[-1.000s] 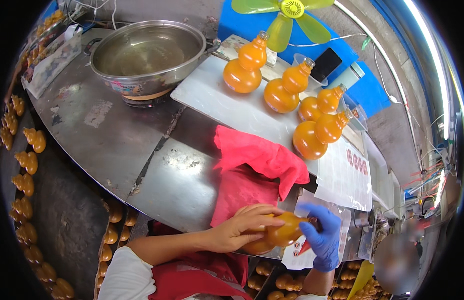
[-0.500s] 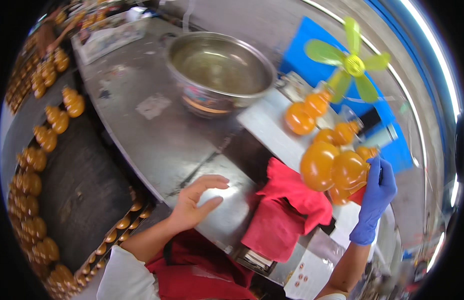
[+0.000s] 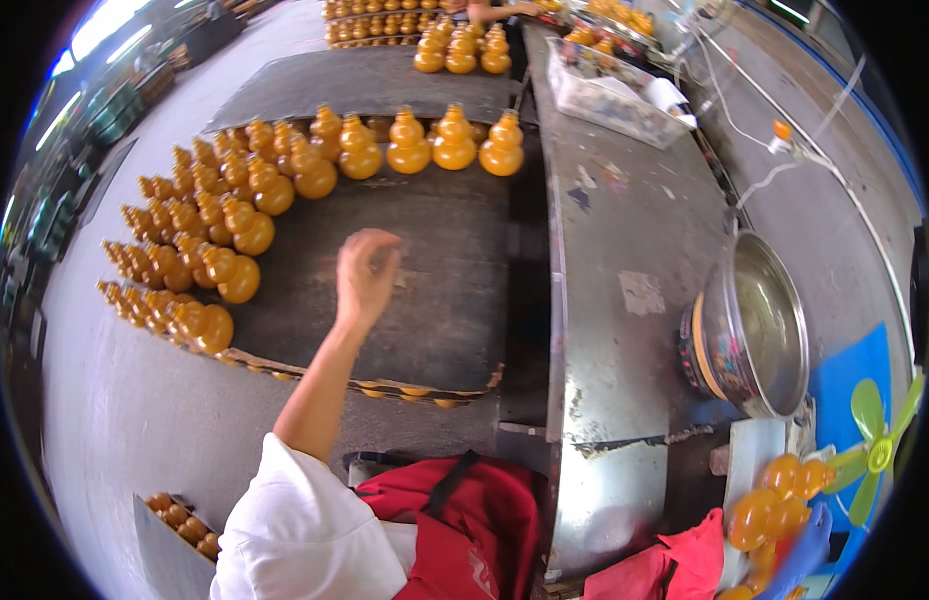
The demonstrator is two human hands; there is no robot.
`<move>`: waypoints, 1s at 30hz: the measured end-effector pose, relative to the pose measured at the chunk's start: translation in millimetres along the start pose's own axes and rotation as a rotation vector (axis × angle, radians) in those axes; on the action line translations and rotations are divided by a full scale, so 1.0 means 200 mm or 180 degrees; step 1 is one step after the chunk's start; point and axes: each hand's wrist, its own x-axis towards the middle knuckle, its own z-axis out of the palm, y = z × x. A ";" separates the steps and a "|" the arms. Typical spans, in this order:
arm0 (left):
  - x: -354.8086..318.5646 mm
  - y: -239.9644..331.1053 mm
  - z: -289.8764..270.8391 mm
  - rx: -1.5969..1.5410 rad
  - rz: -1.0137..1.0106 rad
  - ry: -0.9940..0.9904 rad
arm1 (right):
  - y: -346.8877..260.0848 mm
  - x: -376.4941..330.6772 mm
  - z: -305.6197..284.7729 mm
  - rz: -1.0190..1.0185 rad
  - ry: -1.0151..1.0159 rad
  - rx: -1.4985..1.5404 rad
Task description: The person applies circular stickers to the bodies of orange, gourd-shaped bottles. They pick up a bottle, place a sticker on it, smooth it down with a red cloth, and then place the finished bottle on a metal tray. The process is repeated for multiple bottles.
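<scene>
My bare left hand (image 3: 367,278) hangs above a dark board (image 3: 414,330), fingers curved and thumb apart, with nothing between them. Orange gourd-shaped bottles (image 3: 252,230) stand in rows along the board's left and far sides. At the lower right is my right hand (image 3: 806,548) in a blue glove, smeared by motion. It is beside more glossy orange gourds (image 3: 754,518). Something red shows next to the glove; its fingers and whatever they may hold cannot be made out.
A metal workbench (image 3: 604,370) runs along the right, bearing a steel basin (image 3: 769,320) of liquid and a white bin (image 3: 614,100). A green-bladed fan (image 3: 877,455) stands at the right, near a red cloth (image 3: 684,560). Farther back, a person's arm (image 3: 499,12) is beside more gourds.
The view has swung left toward the board. My left hand has gone from over the workbench to over the board. My gloved right hand now appears low at the right edge, blurred.
</scene>
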 end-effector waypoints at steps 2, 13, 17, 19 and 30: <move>0.04 -0.22 -0.18 0.1181 0.0203 0.0776 | 0.06 0.02 -0.03 -0.0039 -0.0046 0.0521; 0.11 -1.22 -0.93 0.1992 -0.1673 0.1129 | 0.01 -0.23 -0.04 -0.1820 0.1127 -0.0179; 0.11 -1.16 -0.97 0.2311 -0.1559 0.1035 | -0.05 -0.44 -0.17 -0.0972 -0.0067 0.0289; 0.13 -1.13 -0.94 0.2945 -0.1525 0.0738 | -0.02 -0.53 -0.23 -0.1031 -0.0051 0.0291; 0.22 0.03 -0.41 0.1906 0.0123 -0.0627 | 0.00 -0.86 -0.47 -0.0508 0.0334 0.0753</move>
